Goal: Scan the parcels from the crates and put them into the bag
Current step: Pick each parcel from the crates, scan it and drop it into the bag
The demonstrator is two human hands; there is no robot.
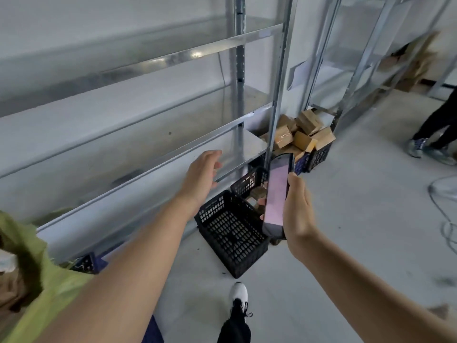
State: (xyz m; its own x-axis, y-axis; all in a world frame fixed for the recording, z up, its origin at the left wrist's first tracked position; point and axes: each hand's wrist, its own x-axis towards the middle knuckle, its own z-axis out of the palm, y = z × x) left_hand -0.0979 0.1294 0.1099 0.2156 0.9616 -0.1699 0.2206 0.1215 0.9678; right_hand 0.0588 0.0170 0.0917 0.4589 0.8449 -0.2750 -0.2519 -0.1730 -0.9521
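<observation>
Right hand (298, 214) grips the scanner (277, 194), left hand (202, 174) reaches out loose and holding nothing. Parcels (304, 132) sit heaped in crates (319, 154) well beyond both hands; black crate (230, 231) right below.

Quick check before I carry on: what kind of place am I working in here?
Most likely a warehouse or parcel sorting room. Bare metal shelving lines the wall, black plastic crates sit on a concrete floor, and one far crate is heaped with cardboard parcels.
</observation>
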